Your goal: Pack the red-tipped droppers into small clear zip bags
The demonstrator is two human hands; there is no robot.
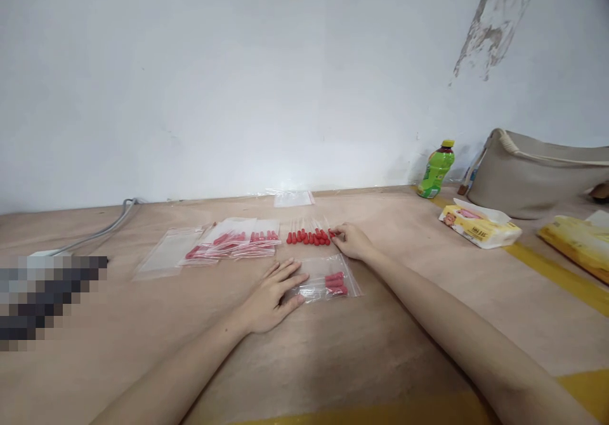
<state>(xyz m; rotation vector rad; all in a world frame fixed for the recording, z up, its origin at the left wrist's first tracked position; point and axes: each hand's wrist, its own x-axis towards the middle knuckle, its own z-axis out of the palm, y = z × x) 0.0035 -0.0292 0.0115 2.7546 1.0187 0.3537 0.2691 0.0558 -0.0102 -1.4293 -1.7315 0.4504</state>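
My left hand point(269, 298) lies flat with fingers spread, its fingertips and thumb on the left end of a clear zip bag point(311, 269). Inside that bag are a few droppers point(335, 283) with red bulbs and clear stems, lying sideways. Just beyond it, a row of loose red-bulbed droppers point(307, 237) has stems pointing toward the wall. At the row's right end, my right hand point(351, 241) pinches one dropper by its red bulb. To the left, overlapping zip bags point(233, 241) hold more red-bulbed droppers.
A flat clear bag point(164, 254) lies left of the filled ones, another small bag point(294, 199) near the wall. Rightward stand a green bottle point(435, 170), a tissue pack point(480, 225), a yellow pack point(575, 241) and a grey handbag point(537, 174). A cable point(102, 227) runs at left.
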